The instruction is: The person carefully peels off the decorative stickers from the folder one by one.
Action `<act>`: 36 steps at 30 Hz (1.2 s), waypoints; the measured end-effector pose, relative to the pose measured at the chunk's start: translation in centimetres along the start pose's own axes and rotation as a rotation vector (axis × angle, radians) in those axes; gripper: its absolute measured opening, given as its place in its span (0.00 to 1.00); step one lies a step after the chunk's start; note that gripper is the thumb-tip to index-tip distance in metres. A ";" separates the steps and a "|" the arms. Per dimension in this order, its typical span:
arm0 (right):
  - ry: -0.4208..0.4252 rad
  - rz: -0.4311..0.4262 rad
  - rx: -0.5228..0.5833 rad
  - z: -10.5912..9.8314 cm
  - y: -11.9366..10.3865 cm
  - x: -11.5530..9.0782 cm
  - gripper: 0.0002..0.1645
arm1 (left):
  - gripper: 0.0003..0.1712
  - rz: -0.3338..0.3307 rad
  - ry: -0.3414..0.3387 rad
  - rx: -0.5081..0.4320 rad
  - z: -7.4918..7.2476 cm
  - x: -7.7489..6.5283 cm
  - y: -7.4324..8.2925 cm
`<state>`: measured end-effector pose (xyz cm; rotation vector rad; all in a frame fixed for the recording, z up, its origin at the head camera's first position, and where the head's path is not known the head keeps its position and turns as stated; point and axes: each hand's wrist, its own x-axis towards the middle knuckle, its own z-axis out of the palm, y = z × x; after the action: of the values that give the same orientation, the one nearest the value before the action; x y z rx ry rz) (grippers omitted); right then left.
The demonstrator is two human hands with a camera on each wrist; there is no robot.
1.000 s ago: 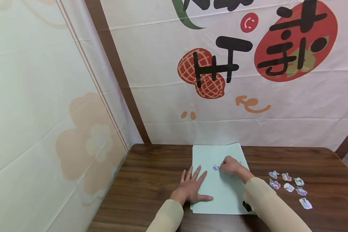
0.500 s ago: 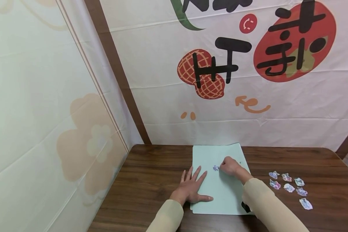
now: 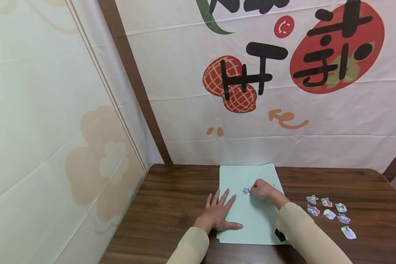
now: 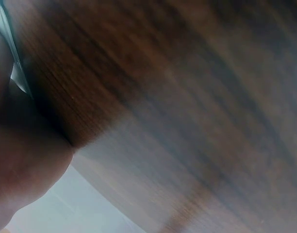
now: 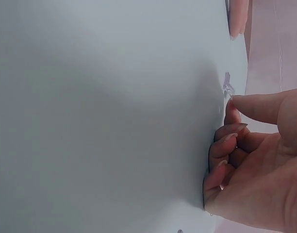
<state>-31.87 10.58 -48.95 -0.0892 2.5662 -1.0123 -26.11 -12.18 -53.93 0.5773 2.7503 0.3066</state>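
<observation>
Pale blue-green sheets of paper (image 3: 241, 174) lie on the wooden table. My left hand (image 3: 216, 215) rests over the left edge of the paper, fingers spread and straight, thumb pointing right. A small purple sticker (image 3: 245, 191) sits at the upper middle of the sheet. My right hand (image 3: 264, 190) is beside it with curled fingers. In the right wrist view, the thumb and index finger pinch the near edge of the sticker (image 5: 227, 81), while the other fingers rest curled on the paper.
Several cut-out stickers (image 3: 329, 214) lie loosely grouped on the wooden table (image 3: 181, 183) to the right. A black item (image 3: 279, 235) shows under the right sleeve. A small mark (image 3: 274, 185) lies near the paper's right edge. A printed curtain (image 3: 184, 110) hangs behind the table.
</observation>
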 end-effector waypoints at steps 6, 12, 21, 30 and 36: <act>-0.022 -0.012 0.044 0.0 0.4 0.0 0.15 | 0.61 0.001 -0.011 -0.003 -0.3 -0.3 0.2; -0.031 -0.019 0.044 -0.1 0.5 -0.2 0.15 | 0.61 0.003 -0.012 -0.004 -0.5 -0.5 0.4; -0.047 -0.011 0.023 -0.4 0.5 -0.1 0.19 | 0.61 -0.001 0.002 0.003 0.1 0.1 0.0; -0.034 -0.016 0.034 -0.4 0.5 -0.4 0.18 | 0.61 -0.005 0.005 -0.005 0.0 0.0 0.0; -0.035 -0.038 0.011 -0.5 0.2 -1.0 0.16 | 0.61 -0.004 0.005 -0.013 0.0 -0.1 0.0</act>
<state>-31.16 11.26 -48.47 -0.1516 2.5363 -1.0297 -26.03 -12.24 -53.87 0.5688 2.7512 0.3257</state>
